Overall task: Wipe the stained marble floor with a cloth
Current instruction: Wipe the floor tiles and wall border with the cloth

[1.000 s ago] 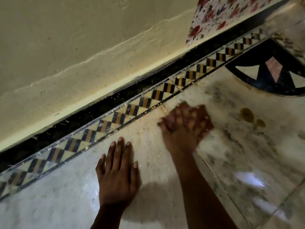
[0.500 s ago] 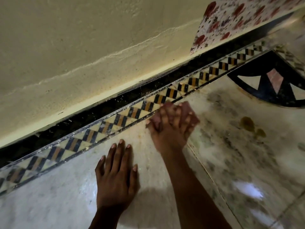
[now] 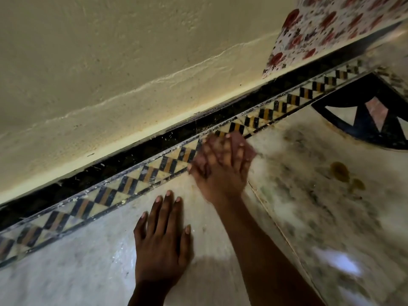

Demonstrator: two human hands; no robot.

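The right hand is pressing down with fingers spread, motion-blurred; a pinkish cloth seems to be peeking out under it, though honestly can't tell how it's gripped. It's sitting right at the patterned border strip. The left hand is lying flat and open on the marble floor, holding nothing. Brown stains are sitting off to the right.

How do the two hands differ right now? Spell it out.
The left hand is sharp in the picture; the right hand is blurred. The left hand lies flat on plain marble floor, nearer the person; the right hand reaches further, up against the patterned border. Whether the right hand presses a cloth is too blurred to tell. Both are bare, fingers pointing toward the wall.
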